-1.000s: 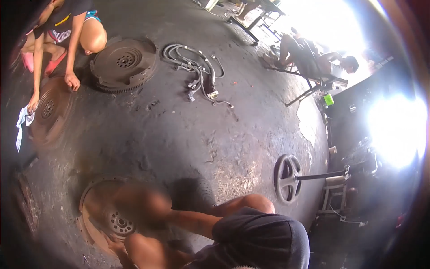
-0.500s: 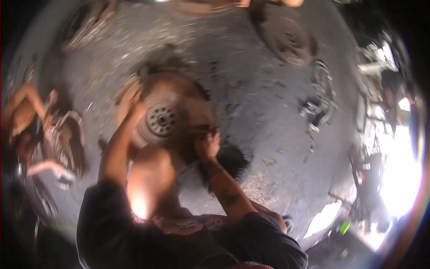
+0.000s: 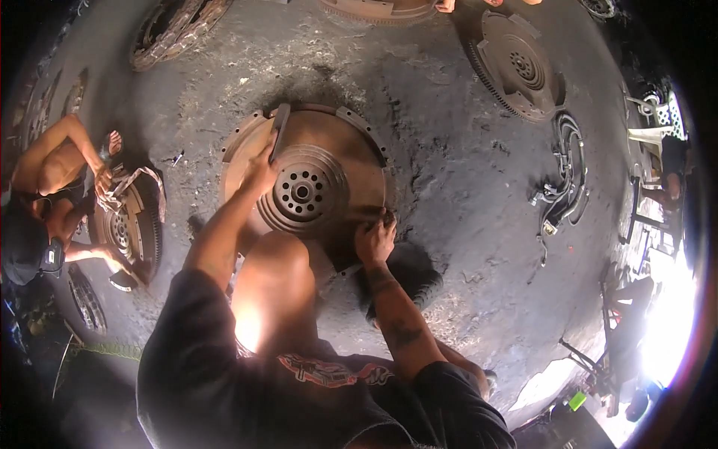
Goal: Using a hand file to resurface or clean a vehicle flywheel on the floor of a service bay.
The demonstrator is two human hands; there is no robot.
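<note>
A large rusty brown flywheel (image 3: 303, 142) stands in front of my bent knee, with stepped rings and a ring of dark bolt holes at its hub. My left hand (image 3: 260, 170) is closed round a flat, narrow grey bar (image 3: 280, 129), which lies against the flywheel's upper left face; its exact kind is unclear. At the right side, my right hand (image 3: 375, 241) is closed on the flywheel's edge, its fingertips partly hidden. Beneath that hand, a dark round ribbed object (image 3: 419, 280) sits on the floor.
A person at the left (image 3: 56, 179) handles another flywheel (image 3: 120, 228) with a cloth. Further flywheels (image 3: 516, 67) stand at the far side, near other people's hands. A bundle of cables (image 3: 561, 187) lies on the floor at right. White chairs (image 3: 658, 127) stand beyond it.
The view has steadied and shifted, so the scene sits slightly farther right. My left hand and the bar stay at the flywheel's upper left; my right hand keeps to its edge.
</note>
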